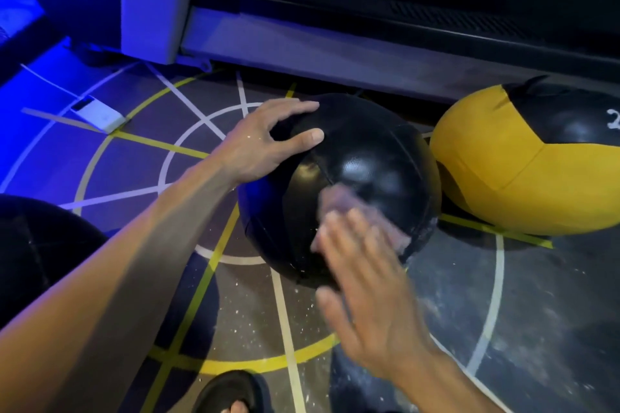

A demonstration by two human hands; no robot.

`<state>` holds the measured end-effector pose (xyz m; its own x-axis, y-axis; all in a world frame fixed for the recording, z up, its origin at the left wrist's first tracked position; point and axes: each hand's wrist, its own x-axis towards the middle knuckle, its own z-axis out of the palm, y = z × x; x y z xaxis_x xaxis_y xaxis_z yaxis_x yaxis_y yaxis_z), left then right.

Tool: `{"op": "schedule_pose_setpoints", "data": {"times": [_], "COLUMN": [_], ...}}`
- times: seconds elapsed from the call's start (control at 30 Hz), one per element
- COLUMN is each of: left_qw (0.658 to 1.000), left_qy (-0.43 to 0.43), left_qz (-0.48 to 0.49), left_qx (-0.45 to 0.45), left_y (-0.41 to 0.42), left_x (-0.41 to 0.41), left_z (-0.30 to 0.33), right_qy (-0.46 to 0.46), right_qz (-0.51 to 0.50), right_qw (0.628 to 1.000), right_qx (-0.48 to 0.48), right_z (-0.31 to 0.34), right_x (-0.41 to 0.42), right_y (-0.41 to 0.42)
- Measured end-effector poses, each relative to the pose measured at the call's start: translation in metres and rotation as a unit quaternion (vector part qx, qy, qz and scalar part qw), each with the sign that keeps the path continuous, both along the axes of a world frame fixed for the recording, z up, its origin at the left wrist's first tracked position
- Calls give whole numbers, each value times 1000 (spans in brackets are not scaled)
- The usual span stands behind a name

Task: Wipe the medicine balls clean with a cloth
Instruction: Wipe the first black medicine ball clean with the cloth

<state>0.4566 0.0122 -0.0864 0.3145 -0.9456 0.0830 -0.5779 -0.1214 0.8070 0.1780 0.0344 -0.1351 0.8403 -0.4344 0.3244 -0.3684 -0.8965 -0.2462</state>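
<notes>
Dark gym floor (536, 295), taped lines, white specks. Left hand (265, 144), fingers spread, steadies the round black leather medicine ball (365, 157). Right hand (365, 295), flat and blurred, presses a pale cloth (349, 208) against its near side. Advise firm overlapping strokes, rotating the ball.

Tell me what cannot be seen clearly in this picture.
- Cloth, head view: blurred by motion, partly under the right hand.
- Right hand: blurred; fingers' hold unclear.
- Yellow ball: its white marking is cut off by the right edge.
- Dark ball at lower left: cut off by the edge, in shadow.
</notes>
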Motion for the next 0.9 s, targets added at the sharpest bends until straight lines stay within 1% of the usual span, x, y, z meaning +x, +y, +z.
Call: {"op": "schedule_pose_setpoints", "data": {"times": [0.07,0.1,0.13,0.23,0.3,0.37,0.43,0.5,0.53,0.6,0.7,0.77,0.83,0.9], "left_qw": [1000,1000,1000,1000,1000,1000,999,999,999,999,999,999,999,999], "left_qy": [7,11,15,8,7,18,30,43,47,50,40,38,48,49], "left_qz": [-4,-5,-4,-4,1,2,0,2,4,12,13,11,7,-2], "left_qx": [-3,-4,-4,4,9,9,11,11,7,1,3,6,8,16], "left_y": [1,2,4,4,5,9,16,22,23,22,16,15,19,28], "left_x": [0,0,1,-1,-3,-3,-3,-4,-5,-7,-10,-10,-7,-5], "left_z": [-2,-3,-4,-3,-1,0,0,-1,-2,-3,-1,0,-1,-1], "right_qy": [79,91,81,9,-4,22,70,103,107,81,4,-20,-4,54], "right_qz": [65,70,57,-33,-33,20,92,149,163,149,41,6,56,147], "right_qw": [990,986,988,998,998,994,978,956,951,958,989,995,993,977], "right_qx": [-93,-119,-121,-51,-57,-109,-176,-230,-240,-231,-142,-100,-107,-145], "right_z": [-2,2,10,35,31,10,-13,-19,-14,4,32,30,9,-6], "right_x": [-4,-2,3,23,30,22,8,-4,-5,0,12,19,14,-1], "right_y": [-6,-17,-29,-48,-35,-17,-6,-6,-12,-29,-52,-44,-21,-5]}}
